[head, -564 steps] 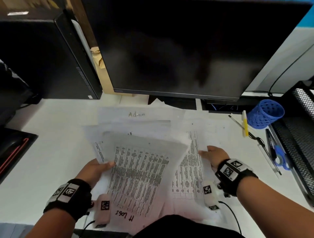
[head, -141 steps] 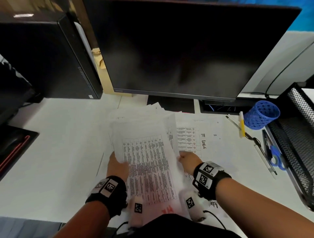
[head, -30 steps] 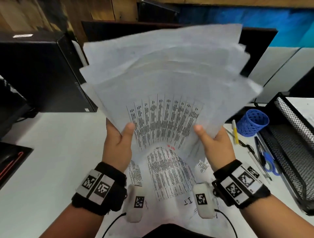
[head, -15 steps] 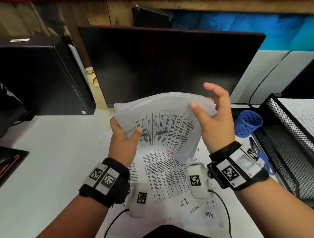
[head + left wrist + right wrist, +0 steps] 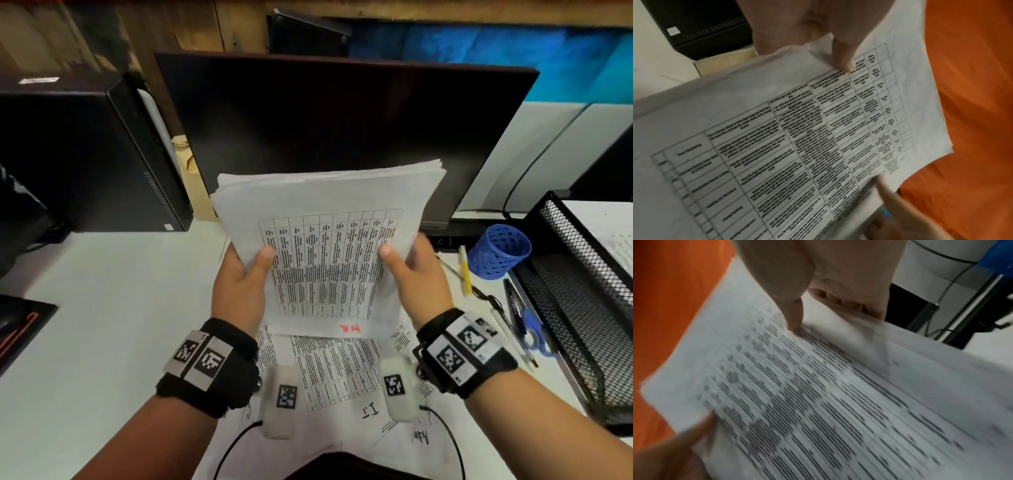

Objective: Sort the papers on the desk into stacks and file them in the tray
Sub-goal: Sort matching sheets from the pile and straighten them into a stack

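I hold a stack of printed papers [image 5: 325, 246] upright above the desk, its bottom edge just over the loose sheets [image 5: 335, 370] lying flat below. My left hand [image 5: 239, 281] grips the stack's left side, thumb on the printed table, fingers behind. My right hand [image 5: 418, 277] grips the right side the same way. The top sheet carries a table and a red mark near its lower edge. In the left wrist view my thumb [image 5: 842, 53] presses the stack [image 5: 797, 146]; the right wrist view shows my thumb [image 5: 793, 316] on the blurred stack [image 5: 818, 394]. The black mesh tray [image 5: 582, 291] stands at the right.
A black monitor [image 5: 342, 130] rises right behind the stack. A black computer tower [image 5: 85, 154] stands at the left. A blue mesh pen cup [image 5: 498, 251], pens and blue scissors [image 5: 531, 329] lie between the papers and the tray. White desk [image 5: 102, 308] spreads to the left.
Half a second ago the stack was bent over with my right hand on its top edge. Now both hands grip its sides and the sheets stand squared and upright.
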